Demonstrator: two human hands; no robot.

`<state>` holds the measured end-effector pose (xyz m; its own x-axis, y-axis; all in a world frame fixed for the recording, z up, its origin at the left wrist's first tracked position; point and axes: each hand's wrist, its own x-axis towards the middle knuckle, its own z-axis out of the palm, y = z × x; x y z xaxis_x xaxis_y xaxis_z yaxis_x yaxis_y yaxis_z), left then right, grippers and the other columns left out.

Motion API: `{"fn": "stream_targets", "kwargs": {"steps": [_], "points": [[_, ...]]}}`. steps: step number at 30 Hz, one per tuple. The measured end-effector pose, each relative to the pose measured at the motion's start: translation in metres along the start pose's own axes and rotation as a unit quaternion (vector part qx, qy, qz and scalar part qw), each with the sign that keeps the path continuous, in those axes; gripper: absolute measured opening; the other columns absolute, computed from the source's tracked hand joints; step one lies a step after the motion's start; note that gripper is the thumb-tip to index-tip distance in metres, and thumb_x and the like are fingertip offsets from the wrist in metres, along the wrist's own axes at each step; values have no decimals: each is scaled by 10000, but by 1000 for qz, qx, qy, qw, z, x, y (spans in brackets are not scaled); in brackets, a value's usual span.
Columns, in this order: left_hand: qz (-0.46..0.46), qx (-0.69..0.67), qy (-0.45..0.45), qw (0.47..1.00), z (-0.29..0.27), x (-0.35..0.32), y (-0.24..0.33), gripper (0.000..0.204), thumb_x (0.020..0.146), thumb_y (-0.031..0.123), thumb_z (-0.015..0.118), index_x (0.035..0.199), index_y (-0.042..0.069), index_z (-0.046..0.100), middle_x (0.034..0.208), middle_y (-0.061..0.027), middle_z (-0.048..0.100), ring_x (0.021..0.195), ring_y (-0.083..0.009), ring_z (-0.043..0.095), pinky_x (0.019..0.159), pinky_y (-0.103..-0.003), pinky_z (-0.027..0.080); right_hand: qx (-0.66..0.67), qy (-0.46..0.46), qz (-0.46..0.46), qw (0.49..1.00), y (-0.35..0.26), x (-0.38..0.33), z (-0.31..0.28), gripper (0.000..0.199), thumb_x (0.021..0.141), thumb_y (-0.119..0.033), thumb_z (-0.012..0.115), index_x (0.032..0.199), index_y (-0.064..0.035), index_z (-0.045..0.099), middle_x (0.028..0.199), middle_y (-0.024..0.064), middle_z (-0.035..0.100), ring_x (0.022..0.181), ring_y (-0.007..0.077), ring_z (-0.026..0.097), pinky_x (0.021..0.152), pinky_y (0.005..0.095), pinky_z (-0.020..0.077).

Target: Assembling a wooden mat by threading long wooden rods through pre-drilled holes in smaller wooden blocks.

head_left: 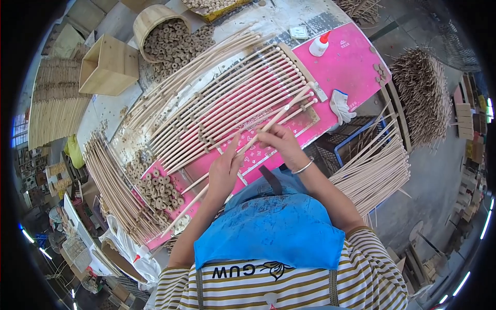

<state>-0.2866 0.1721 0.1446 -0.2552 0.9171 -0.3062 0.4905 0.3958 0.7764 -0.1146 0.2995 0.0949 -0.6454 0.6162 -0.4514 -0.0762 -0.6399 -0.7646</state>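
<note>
A long pale wooden dowel (274, 120) runs slantwise through both my hands, from the lower left up to the right end of the row of rods. My right hand (281, 144) pinches it near its middle with bent fingers. Just lower along the same dowel, my left hand (225, 170) is closed on it, the index finger pointing up along it. A small white patch shows on the dowel above my right hand. Beyond my hands, several ball-ended rods (232, 98) lie side by side on a frame, some with brown rings (205, 132) around them.
Loose rings (157, 191) are heaped left of my left arm. A tipped wooden bucket (147, 26) spills more rings beside a wooden box (111, 64). Right lie a red-capped white bottle (319, 47), a white glove (341, 106), a blue-rimmed crate (338, 155) and bundled rods (374, 168).
</note>
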Motion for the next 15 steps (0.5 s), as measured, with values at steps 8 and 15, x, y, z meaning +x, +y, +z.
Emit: {"fn": "stream_targets", "kwargs": {"steps": [8, 15], "points": [[19, -57, -1, 998, -5, -8, -10, 344, 980, 104, 628, 1321, 66, 662, 929, -182, 704, 782, -283, 703, 738, -364, 545, 28, 66, -54, 996, -28, 9, -46, 270, 991, -154, 679, 1219, -9, 686, 907, -8, 682, 789, 75, 630, 762, 239, 527], [41, -39, 31, 998, -2, -8, -19, 294, 969, 111, 641, 1253, 68, 704, 971, -158, 715, 803, -278, 700, 740, -364, 542, 2, 102, -19, 995, -22, 7, -60, 277, 1002, -203, 674, 1223, -35, 681, 851, -27, 639, 752, 75, 598, 737, 256, 506]]}}
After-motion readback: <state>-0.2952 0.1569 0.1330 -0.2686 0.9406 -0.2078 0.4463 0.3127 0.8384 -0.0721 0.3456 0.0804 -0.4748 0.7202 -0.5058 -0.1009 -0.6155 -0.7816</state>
